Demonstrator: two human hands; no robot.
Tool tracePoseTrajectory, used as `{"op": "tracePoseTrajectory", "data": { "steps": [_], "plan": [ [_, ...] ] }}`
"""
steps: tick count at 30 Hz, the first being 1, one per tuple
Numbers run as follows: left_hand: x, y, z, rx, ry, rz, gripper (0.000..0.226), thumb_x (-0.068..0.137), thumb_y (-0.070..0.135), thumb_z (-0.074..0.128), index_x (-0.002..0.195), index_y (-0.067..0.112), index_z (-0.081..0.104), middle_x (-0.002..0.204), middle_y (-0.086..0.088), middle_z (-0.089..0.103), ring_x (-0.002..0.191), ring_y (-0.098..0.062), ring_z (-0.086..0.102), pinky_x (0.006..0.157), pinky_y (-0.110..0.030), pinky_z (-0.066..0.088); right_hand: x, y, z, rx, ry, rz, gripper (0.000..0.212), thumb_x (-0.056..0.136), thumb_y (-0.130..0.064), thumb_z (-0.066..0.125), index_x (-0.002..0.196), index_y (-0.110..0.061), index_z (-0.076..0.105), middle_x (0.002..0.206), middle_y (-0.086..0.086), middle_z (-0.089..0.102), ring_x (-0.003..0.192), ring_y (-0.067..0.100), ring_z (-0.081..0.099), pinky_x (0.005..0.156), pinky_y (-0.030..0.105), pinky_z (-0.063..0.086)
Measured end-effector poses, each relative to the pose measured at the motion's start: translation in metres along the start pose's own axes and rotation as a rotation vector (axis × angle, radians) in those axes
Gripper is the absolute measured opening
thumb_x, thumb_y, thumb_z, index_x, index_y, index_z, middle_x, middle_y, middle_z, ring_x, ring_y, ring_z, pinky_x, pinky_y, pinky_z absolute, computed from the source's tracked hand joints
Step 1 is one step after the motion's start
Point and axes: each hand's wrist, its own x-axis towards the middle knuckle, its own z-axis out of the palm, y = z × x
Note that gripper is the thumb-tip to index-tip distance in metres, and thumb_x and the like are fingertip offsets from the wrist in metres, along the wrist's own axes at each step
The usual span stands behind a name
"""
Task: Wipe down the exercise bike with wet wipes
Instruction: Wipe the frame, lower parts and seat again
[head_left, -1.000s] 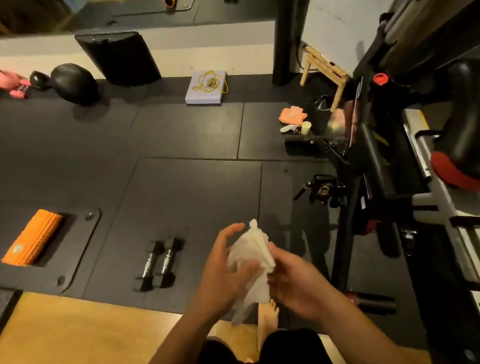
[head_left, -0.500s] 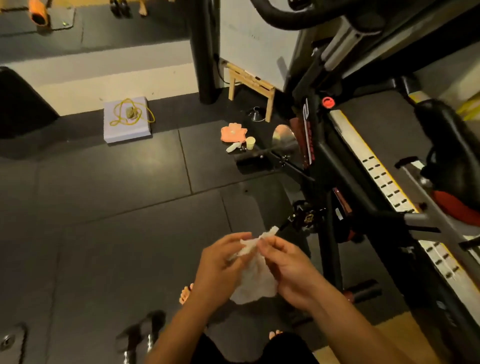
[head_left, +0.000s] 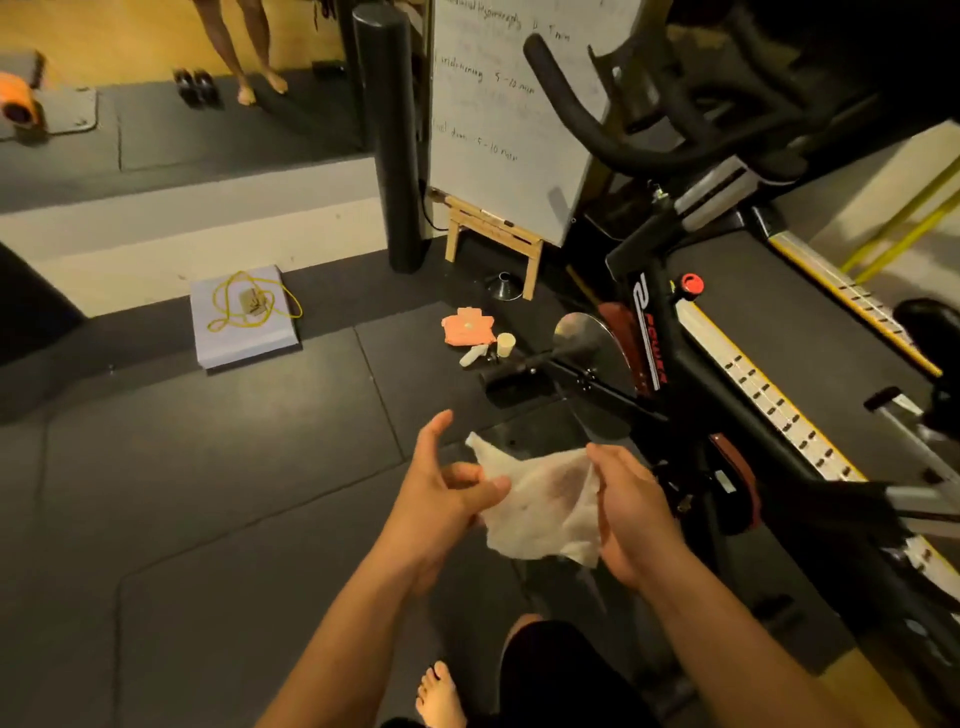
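Left hand (head_left: 441, 493): pinches the left edge of the wet wipe (head_left: 545, 504) between thumb and curled fingers, with one finger raised free.
Right hand (head_left: 631, 514): curled round the wipe's right edge.
Wet wipe: white and crumpled, stretched open between both hands in the air over the floor mat (head_left: 234, 467), near the bike but apart from it.
Exercise bike (head_left: 660, 332): black, to the right, handlebars (head_left: 587, 119) uppermost, red knob (head_left: 691, 283) on the frame.
Floor: orange pack (head_left: 465, 325) and small cup (head_left: 505, 344) just beside the bike's front bar.
Behind: whiteboard (head_left: 509, 104) with handwriting.
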Motion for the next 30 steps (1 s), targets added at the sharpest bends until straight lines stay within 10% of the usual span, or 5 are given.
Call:
{"op": "tracePoseTrajectory", "data": {
  "steps": [7, 12, 17, 22, 30],
  "plan": [
    [0.05, 0.032, -0.058, 0.399, -0.172, 0.176, 0.048, 0.08, 0.023, 0.08, 0.124, 0.027, 0.063, 0.089, 0.006, 0.07, 0.087, -0.01, 0.068, 0.084, -0.031, 0.058, 0.031, -0.03, 0.079, -0.032, -0.146, -0.103, 0.022, 0.099, -0.012, 0.05, 0.107, -0.028, 0.064, 0.11, 0.008, 0.064, 0.094, 0.026, 0.067, 0.059, 0.033, 0.057],
    [0.105, 0.053, -0.1, 0.77, 0.102, 0.347, 0.006, 0.086, 0.026, 0.074, 0.088, 0.031, 0.072, 0.088, 0.012, 0.064, 0.081, -0.006, 0.062, 0.069, -0.018, 0.05, 0.083, -0.04, 0.13, -0.12, -0.313, -0.115, 0.03, 0.097, -0.009, 0.051, 0.107, -0.03, 0.07, 0.111, 0.0, 0.066, 0.094, 0.017, 0.069, 0.073, 0.036, 0.06],
    [0.156, 0.098, -0.151, 0.84, 0.154, 0.476, 0.016, 0.078, 0.031, 0.079, 0.075, 0.034, 0.064, 0.099, 0.018, 0.062, 0.096, -0.002, 0.057, 0.079, -0.012, 0.043, 0.136, -0.057, 0.19, -0.517, -0.509, -0.224, 0.031, 0.08, -0.005, 0.076, 0.108, -0.014, 0.068, 0.105, 0.007, 0.069, 0.099, 0.022, 0.067, 0.082, 0.028, 0.056],
    [0.217, 0.135, -0.172, 0.512, 0.145, 0.306, 0.018, 0.088, 0.011, 0.072, 0.076, 0.012, 0.058, 0.064, 0.015, 0.06, 0.059, 0.001, 0.055, 0.052, -0.015, 0.043, 0.186, -0.089, 0.232, -0.514, -0.359, -0.212, 0.021, 0.089, -0.016, 0.068, 0.109, -0.014, 0.065, 0.109, 0.0, 0.063, 0.1, 0.011, 0.062, 0.079, 0.018, 0.051],
    [0.344, 0.18, -0.142, 0.338, 0.099, 0.295, 0.005, 0.098, 0.014, 0.057, 0.093, 0.015, 0.058, 0.084, -0.004, 0.062, 0.071, -0.007, 0.061, 0.058, -0.021, 0.051, 0.254, -0.139, 0.293, 0.056, 0.083, -0.155, 0.017, 0.101, -0.015, 0.045, 0.098, -0.024, 0.059, 0.096, 0.009, 0.066, 0.084, 0.021, 0.063, 0.067, 0.034, 0.053]
  ]
}}
